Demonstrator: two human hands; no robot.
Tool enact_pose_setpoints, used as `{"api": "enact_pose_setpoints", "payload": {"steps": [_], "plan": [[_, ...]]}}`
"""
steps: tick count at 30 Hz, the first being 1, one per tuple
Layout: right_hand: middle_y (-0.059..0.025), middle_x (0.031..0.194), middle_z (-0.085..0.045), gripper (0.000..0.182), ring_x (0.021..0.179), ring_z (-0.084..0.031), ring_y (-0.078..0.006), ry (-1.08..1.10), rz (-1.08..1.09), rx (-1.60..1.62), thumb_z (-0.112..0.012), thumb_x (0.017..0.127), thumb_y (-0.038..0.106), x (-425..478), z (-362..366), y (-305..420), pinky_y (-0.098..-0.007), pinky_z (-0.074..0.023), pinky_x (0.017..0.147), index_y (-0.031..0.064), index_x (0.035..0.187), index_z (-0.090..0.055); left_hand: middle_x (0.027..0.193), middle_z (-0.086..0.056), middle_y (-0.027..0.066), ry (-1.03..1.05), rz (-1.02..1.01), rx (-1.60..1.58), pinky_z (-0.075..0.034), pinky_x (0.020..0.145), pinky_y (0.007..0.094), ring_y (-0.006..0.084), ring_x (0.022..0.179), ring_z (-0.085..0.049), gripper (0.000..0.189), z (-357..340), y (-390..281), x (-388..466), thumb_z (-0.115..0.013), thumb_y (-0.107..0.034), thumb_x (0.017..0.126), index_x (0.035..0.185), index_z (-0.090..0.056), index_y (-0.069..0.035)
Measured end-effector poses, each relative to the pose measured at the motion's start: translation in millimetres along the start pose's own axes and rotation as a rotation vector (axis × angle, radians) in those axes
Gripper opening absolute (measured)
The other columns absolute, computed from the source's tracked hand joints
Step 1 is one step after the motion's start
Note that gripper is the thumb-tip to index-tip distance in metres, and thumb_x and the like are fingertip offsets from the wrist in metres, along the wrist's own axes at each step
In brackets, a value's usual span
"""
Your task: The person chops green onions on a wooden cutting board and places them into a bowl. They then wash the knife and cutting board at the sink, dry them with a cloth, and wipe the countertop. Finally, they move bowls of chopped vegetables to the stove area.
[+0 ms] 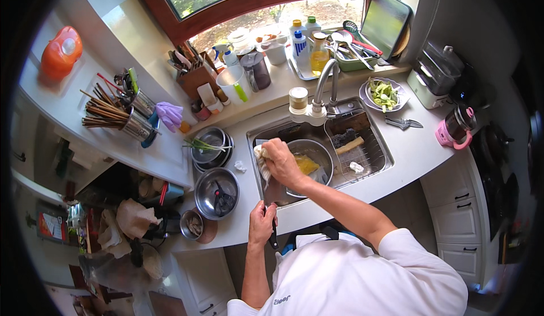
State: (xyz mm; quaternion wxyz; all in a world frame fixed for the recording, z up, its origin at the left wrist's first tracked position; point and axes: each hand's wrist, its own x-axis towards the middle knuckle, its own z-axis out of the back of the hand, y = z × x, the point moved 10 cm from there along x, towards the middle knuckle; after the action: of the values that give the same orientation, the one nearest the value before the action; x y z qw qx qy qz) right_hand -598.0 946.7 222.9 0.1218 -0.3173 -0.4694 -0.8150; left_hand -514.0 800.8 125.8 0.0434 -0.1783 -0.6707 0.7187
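Observation:
My left hand (261, 222) grips a black handle (274, 240) at the front left corner of the sink (289, 207). It looks like a knife's handle, but the blade cannot be made out clearly. A bunched off-white cloth (262, 165) is in my right hand (280, 161), over the sink's left side. Below and right of that hand, a round metal basin (330, 163) sits in the sink with something yellow (307, 164) inside. My right forearm covers part of the basin.
Metal bowls stand left of the sink, one with scallions (208, 144), another with black-handled scissors (223, 199). The faucet (323, 82) arches behind the basin. A wire rack (355, 169) holds a sponge (349, 145). Poultry shears (403, 123) and a plate of greens (383, 95) lie right.

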Motion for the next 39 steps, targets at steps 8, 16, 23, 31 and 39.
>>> {"api": "enact_pose_setpoints", "payload": {"steps": [8, 16, 23, 31, 39], "plan": [[-0.0191, 0.096, -0.055, 0.024, 0.090, -0.054, -0.0385, -0.091, -0.147, 0.000, -0.059, 0.079, 0.000, 51.7, 30.8, -61.3, -0.0439, -0.0439, 0.080, 0.0016, 0.101, -0.050, 0.066, -0.052, 0.0014, -0.121, 0.045, -0.194, -0.040, 0.048, 0.0221, 0.0091, 0.052, -0.049, 0.015, -0.6, 7.4, -42.5, -0.054, -0.015, 0.094, 0.093, -0.056, 0.000], [-0.0149, 0.098, -0.054, 0.038, 0.092, -0.051, -0.0359, 0.414, 0.184, 0.206, -0.068, 0.061, 0.000, -50.5, -17.9, 41.5, -0.0424, -0.0447, 0.081, 0.0050, 0.097, -0.058, 0.065, -0.049, -0.0018, -0.289, 0.080, -0.071, -0.037, 0.045, 0.0220, 0.0068, 0.050, -0.046, 0.013, -7.7, 13.2, -31.8, -0.055, -0.017, 0.095, 0.088, -0.055, -0.006], [-0.0114, 0.104, -0.052, 0.025, 0.097, -0.050, -0.0350, 0.469, 0.004, 0.294, -0.061, 0.071, -0.006, -112.2, 20.7, 18.4, -0.0422, -0.0437, 0.082, 0.0063, 0.093, -0.056, 0.064, -0.046, 0.0002, -0.323, 0.008, -0.086, -0.037, 0.044, 0.0211, 0.0075, 0.050, -0.045, 0.013, -14.9, 4.1, -26.5, -0.052, -0.010, 0.094, 0.083, -0.048, -0.004], [-0.0129, 0.101, -0.060, 0.032, 0.096, -0.061, -0.0281, 0.335, -0.628, 0.304, -0.059, 0.073, 0.000, -148.1, 92.3, -86.7, -0.0376, -0.0479, 0.085, 0.0066, 0.104, -0.059, 0.068, -0.048, 0.0017, -0.283, -0.108, -0.060, -0.040, 0.049, 0.0207, 0.0073, 0.055, -0.045, 0.012, -22.3, -14.4, -18.1, -0.051, -0.011, 0.096, 0.091, -0.051, 0.000], [-0.0080, 0.123, -0.057, 0.035, 0.114, -0.056, -0.0195, -0.019, -1.036, 1.669, -0.054, 0.093, 0.008, -139.0, 82.0, -125.2, -0.0389, -0.0449, 0.100, 0.0059, 0.127, -0.046, 0.067, -0.043, 0.0019, 0.100, -0.007, -0.982, -0.037, 0.050, 0.0257, 0.0119, 0.054, -0.043, 0.025, -90.6, -11.2, -8.6, -0.047, -0.029, 0.100, 0.091, -0.051, -0.007]]}}
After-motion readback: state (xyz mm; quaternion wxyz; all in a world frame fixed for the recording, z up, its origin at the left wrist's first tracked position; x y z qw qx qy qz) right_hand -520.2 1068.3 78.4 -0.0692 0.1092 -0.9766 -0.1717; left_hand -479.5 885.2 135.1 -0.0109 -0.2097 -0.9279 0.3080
